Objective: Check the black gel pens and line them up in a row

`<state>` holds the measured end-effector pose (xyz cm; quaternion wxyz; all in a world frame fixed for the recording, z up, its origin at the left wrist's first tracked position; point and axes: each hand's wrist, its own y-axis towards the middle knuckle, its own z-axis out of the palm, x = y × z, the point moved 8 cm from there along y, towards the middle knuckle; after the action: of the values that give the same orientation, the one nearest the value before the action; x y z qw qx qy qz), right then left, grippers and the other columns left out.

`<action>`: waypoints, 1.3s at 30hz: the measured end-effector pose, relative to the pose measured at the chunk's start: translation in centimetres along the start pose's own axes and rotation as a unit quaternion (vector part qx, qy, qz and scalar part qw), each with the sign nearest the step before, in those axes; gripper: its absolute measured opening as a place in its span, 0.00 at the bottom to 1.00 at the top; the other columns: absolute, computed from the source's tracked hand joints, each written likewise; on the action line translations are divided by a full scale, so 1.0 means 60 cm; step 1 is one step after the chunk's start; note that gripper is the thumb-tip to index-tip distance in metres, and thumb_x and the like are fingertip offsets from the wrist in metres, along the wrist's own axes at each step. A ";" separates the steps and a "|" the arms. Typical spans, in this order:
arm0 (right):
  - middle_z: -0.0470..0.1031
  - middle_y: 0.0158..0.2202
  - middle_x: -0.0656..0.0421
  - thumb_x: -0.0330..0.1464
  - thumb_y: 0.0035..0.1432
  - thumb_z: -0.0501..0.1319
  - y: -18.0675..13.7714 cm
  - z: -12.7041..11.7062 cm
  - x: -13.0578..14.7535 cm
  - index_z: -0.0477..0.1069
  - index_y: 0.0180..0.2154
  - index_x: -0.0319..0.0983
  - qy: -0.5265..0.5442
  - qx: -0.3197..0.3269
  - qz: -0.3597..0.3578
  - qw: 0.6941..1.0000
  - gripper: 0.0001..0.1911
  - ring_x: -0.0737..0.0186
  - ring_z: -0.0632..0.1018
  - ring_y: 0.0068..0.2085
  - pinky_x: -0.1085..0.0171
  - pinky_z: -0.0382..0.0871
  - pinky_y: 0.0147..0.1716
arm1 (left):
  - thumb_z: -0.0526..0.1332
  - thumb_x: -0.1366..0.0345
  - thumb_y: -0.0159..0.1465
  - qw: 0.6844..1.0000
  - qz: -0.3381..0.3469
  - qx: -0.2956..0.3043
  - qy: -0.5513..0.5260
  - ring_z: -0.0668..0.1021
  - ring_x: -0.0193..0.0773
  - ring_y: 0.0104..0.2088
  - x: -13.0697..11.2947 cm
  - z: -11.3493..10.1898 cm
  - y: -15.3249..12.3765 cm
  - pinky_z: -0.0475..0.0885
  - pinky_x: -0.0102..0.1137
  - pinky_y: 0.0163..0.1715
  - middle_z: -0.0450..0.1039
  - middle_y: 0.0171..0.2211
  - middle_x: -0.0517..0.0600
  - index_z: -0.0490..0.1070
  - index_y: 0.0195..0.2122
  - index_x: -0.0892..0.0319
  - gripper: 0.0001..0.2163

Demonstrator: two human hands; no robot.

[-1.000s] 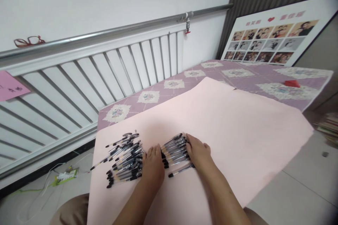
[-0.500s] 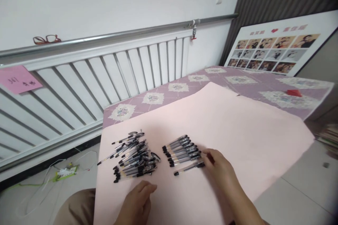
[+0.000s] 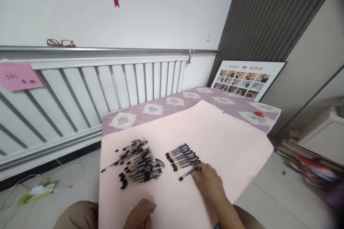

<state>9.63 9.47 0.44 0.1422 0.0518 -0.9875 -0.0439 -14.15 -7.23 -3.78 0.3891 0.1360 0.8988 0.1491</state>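
On a sheet of pale pink paper (image 3: 220, 132), my right hand (image 3: 209, 182) is closed on the cap end of a pen (image 3: 188, 173), its black tip pointing left. This pen lies at a slant just below a neat row of clear-barrelled pens with black caps (image 3: 182, 156). Left of the row is a loose heap of similar pens (image 3: 141, 164), lying at mixed angles. My left hand (image 3: 140, 214) rests below the heap, fingers curled together, with nothing visible in it.
The paper covers part of a purple patterned tablecloth (image 3: 152, 109). A white radiator (image 3: 120, 82) runs behind the table, with glasses (image 3: 61, 43) on the pipe above. A photo board (image 3: 244, 80) leans at the back, and a small red item (image 3: 259, 114) lies at the table's right.
My right hand has taken hold of the lone pen's cap end and tilted it more steeply beside the row. My left hand has drawn slightly back from the heap. The camera view has shifted.
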 end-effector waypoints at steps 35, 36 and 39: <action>0.72 0.34 0.55 0.25 0.52 0.55 -0.068 0.050 0.310 0.72 0.33 0.40 0.043 0.004 -0.292 0.955 0.10 0.58 0.70 0.38 0.64 0.60 0.38 | 0.46 0.78 0.56 0.983 -0.112 -0.120 -0.076 0.73 0.36 0.33 -0.014 -0.061 0.004 0.70 0.30 0.34 0.70 0.31 0.50 0.68 0.36 0.60 0.14; 0.71 0.33 0.55 0.24 0.53 0.53 -0.069 0.050 0.301 0.72 0.32 0.40 0.045 -0.001 -0.282 0.958 0.10 0.59 0.71 0.37 0.64 0.61 0.37 | 0.47 0.78 0.56 0.984 -0.120 -0.118 -0.061 0.73 0.36 0.34 -0.012 -0.064 0.005 0.70 0.31 0.35 0.70 0.32 0.51 0.68 0.37 0.59 0.14; 0.71 0.31 0.54 0.25 0.56 0.50 -0.079 0.052 0.277 0.71 0.29 0.38 0.048 -0.010 -0.256 0.965 0.12 0.59 0.72 0.35 0.65 0.63 0.35 | 0.48 0.77 0.56 0.984 -0.134 -0.115 0.018 0.72 0.40 0.41 -0.008 -0.080 0.016 0.68 0.36 0.42 0.71 0.38 0.52 0.69 0.41 0.59 0.16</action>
<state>-6.69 3.12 1.55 0.1744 0.3034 -0.9328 -0.0862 -17.28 -7.31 0.02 0.4025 -0.0338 0.8926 0.2004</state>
